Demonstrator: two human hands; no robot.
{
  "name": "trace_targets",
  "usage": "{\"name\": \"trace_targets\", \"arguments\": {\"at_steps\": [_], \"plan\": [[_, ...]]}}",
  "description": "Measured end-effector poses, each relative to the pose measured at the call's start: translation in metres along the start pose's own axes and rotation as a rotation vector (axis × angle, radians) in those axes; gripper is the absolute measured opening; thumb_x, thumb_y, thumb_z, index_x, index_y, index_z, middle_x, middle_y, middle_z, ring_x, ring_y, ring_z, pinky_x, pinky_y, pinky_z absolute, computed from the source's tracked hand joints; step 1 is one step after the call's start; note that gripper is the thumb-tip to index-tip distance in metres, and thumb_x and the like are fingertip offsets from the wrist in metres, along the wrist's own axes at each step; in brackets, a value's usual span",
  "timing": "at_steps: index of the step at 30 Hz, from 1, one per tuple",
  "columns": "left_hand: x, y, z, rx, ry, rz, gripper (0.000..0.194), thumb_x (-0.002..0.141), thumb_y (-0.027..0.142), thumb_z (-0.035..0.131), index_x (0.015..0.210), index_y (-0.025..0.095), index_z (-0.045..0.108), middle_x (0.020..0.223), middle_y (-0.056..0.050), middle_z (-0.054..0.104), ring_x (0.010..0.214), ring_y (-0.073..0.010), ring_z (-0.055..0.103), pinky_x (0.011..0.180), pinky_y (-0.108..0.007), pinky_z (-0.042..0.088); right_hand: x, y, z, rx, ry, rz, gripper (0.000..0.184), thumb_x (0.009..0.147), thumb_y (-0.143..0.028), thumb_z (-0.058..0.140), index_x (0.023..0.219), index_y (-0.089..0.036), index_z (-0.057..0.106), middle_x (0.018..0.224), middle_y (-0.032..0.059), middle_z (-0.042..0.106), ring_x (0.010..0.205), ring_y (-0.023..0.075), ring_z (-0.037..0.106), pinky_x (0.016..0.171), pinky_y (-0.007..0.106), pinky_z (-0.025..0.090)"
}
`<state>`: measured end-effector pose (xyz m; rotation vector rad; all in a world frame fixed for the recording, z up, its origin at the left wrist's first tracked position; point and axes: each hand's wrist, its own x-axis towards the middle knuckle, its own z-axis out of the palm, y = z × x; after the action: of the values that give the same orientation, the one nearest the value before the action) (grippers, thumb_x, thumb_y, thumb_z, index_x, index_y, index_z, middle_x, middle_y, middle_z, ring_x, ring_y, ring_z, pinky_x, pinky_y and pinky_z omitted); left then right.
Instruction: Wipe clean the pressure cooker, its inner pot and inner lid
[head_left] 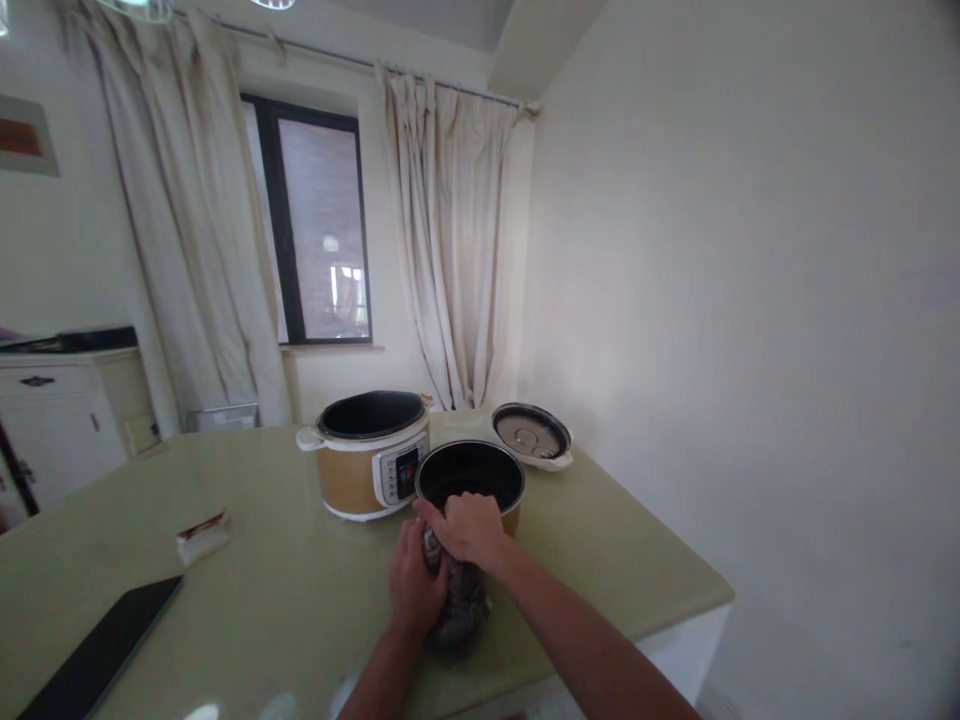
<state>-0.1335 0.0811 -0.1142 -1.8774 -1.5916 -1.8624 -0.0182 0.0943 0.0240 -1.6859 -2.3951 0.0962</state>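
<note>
A clear plastic bag (459,612) with dark grey-brown contents rests on the table's near side, just in front of a round black inner pot (471,462). My left hand (417,582) is wrapped round the left side of the bag near its neck. Over the bag's top, close to the pot's near rim, my right hand (471,527) is closed with curled fingers, its thumb reaching left to the bag's neck. The right fingertips are hidden behind the hand. What fills the bag is too blurred to name.
Behind and left of the pot stands a gold-and-white electric cooker (349,478) without its lid. A round lid (532,436) lies upside down at the back right. Left on the green table (277,600) are a black flat slab (101,650) and a small packet (202,540).
</note>
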Motion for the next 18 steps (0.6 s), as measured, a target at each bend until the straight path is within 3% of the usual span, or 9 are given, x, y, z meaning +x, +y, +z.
{"name": "trace_targets", "arguments": {"at_steps": [2, 5, 10, 14, 18], "plan": [[0.001, -0.001, 0.001, -0.035, -0.016, -0.035, 0.029, 0.086, 0.03, 0.063, 0.114, 0.023, 0.06, 0.104, -0.008, 0.067, 0.097, -0.0281, 0.069, 0.082, -0.04, 0.058, 0.001, -0.002, 0.002, 0.022, 0.007, 0.001, 0.104, 0.1, -0.083, 0.009, 0.101, -0.011, 0.084, 0.101, 0.0246, 0.08, 0.101, 0.0367, 0.078, 0.086, 0.045, 0.056], [0.007, -0.009, 0.002, -0.082, -0.02, -0.155, 0.031, 0.089, 0.035, 0.062, 0.118, 0.022, 0.061, 0.109, -0.008, 0.068, 0.103, -0.0278, 0.069, 0.088, -0.042, 0.058, 0.0, 0.008, -0.003, 0.075, 0.004, -0.117, 0.097, 0.102, -0.081, 0.011, 0.102, -0.014, 0.081, 0.106, 0.0193, 0.079, 0.104, 0.0321, 0.076, 0.085, 0.039, 0.055], [0.018, -0.029, 0.005, -0.062, 0.045, -0.382, 0.04, 0.09, 0.038, 0.058, 0.125, 0.019, 0.059, 0.119, -0.013, 0.07, 0.115, -0.0311, 0.068, 0.103, -0.051, 0.054, -0.001, 0.058, -0.027, 0.037, -0.02, -0.371, 0.073, 0.105, -0.076, 0.03, 0.122, -0.02, 0.074, 0.12, 0.012, 0.075, 0.111, 0.0243, 0.07, 0.091, 0.032, 0.051], [0.02, -0.032, 0.008, -0.081, 0.045, -0.385, 0.043, 0.091, 0.04, 0.056, 0.128, 0.019, 0.059, 0.124, -0.014, 0.071, 0.118, -0.0311, 0.068, 0.106, -0.05, 0.053, 0.0, 0.09, -0.032, -0.191, -0.072, -0.324, 0.076, 0.108, -0.072, 0.03, 0.114, -0.014, 0.079, 0.114, 0.0171, 0.078, 0.111, 0.0283, 0.072, 0.093, 0.034, 0.05], [0.017, -0.026, 0.01, -0.077, -0.009, -0.361, 0.041, 0.094, 0.037, 0.052, 0.131, 0.02, 0.059, 0.125, -0.013, 0.073, 0.118, -0.0301, 0.07, 0.105, -0.049, 0.054, 0.0, 0.086, -0.018, -0.243, -0.13, -0.202, 0.09, 0.107, -0.074, 0.016, 0.098, -0.015, 0.085, 0.1, 0.0203, 0.081, 0.1, 0.0318, 0.078, 0.087, 0.038, 0.053]]}}
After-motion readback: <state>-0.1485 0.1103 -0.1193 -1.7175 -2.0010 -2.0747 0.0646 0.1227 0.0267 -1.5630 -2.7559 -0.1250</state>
